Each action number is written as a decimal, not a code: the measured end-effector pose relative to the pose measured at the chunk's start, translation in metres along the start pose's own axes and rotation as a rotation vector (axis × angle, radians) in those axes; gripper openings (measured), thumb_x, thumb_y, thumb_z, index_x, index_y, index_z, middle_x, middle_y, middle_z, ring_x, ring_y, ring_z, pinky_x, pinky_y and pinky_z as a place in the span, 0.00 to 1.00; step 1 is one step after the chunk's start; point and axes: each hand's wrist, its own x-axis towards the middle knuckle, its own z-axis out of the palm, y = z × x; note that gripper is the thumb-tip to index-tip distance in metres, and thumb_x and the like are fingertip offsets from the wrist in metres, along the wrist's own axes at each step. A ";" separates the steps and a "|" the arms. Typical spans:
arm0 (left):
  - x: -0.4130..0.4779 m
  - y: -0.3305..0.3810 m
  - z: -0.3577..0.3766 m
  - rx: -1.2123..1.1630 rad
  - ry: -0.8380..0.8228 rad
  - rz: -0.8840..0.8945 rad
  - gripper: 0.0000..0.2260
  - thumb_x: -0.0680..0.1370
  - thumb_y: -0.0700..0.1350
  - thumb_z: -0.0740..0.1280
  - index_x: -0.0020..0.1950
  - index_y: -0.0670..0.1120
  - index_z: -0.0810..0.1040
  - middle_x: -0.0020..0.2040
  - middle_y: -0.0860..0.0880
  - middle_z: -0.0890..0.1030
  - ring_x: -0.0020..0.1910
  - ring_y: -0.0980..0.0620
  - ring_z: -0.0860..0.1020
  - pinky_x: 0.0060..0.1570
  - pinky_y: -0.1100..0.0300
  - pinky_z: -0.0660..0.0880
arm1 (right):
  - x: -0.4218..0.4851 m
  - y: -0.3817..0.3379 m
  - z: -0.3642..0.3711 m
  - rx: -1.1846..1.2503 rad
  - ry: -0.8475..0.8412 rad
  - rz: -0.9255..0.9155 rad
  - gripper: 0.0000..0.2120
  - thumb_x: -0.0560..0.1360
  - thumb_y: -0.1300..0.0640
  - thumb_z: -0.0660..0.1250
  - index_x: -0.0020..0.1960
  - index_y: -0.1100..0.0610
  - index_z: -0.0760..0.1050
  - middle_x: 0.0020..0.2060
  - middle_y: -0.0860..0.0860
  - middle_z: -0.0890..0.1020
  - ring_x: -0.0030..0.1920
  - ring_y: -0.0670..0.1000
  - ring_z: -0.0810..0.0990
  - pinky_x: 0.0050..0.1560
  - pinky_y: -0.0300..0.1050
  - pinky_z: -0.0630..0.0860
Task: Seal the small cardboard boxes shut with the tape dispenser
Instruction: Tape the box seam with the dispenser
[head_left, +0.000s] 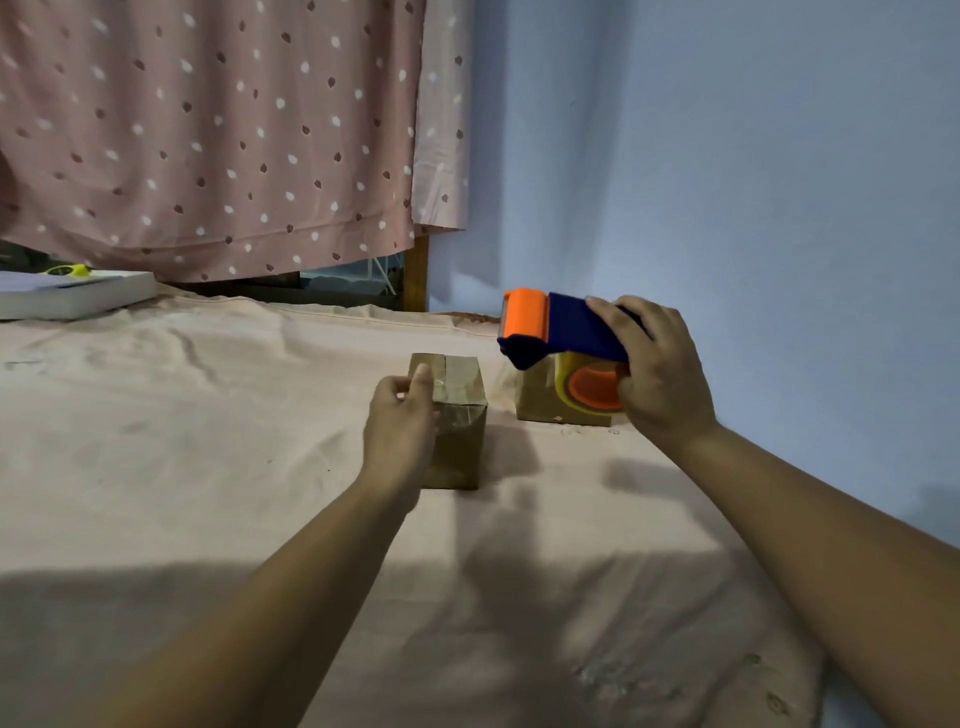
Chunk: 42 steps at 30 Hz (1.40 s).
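A small cardboard box (460, 426) stands on the pink sheet (208, 441) near the middle, with clear tape across its top and down its front. My left hand (400, 421) holds its left side, thumb lying along the top edge. A second small cardboard box (537, 400) stands behind it to the right, partly hidden by the dispenser. My right hand (660, 369) grips the blue and orange tape dispenser (561, 338) in the air above that second box, its orange roller pointing left.
A white flat box (78, 293) with a yellow-green object (70, 270) on top lies at the far left. A spotted pink curtain (234, 130) hangs behind, and a blue wall (727, 182) runs close along the right side.
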 end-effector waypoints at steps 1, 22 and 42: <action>-0.003 -0.001 0.007 -0.086 -0.059 -0.115 0.23 0.80 0.60 0.57 0.64 0.43 0.72 0.56 0.43 0.79 0.48 0.49 0.77 0.45 0.57 0.75 | 0.005 -0.001 -0.003 0.016 0.014 0.001 0.25 0.73 0.57 0.51 0.64 0.63 0.76 0.54 0.64 0.78 0.50 0.67 0.76 0.50 0.60 0.75; -0.008 -0.020 0.041 -0.463 0.102 -0.305 0.05 0.77 0.39 0.67 0.40 0.43 0.77 0.35 0.47 0.79 0.33 0.51 0.77 0.32 0.62 0.75 | 0.017 0.000 -0.022 -0.009 -0.013 -0.151 0.22 0.75 0.62 0.52 0.65 0.61 0.75 0.54 0.60 0.79 0.50 0.61 0.75 0.50 0.55 0.75; -0.007 -0.046 0.019 0.619 0.162 0.333 0.55 0.64 0.62 0.76 0.77 0.53 0.41 0.78 0.48 0.47 0.76 0.48 0.50 0.70 0.44 0.47 | 0.038 -0.018 -0.034 0.013 -0.097 -0.051 0.30 0.67 0.67 0.54 0.67 0.57 0.74 0.55 0.58 0.79 0.51 0.62 0.75 0.47 0.50 0.73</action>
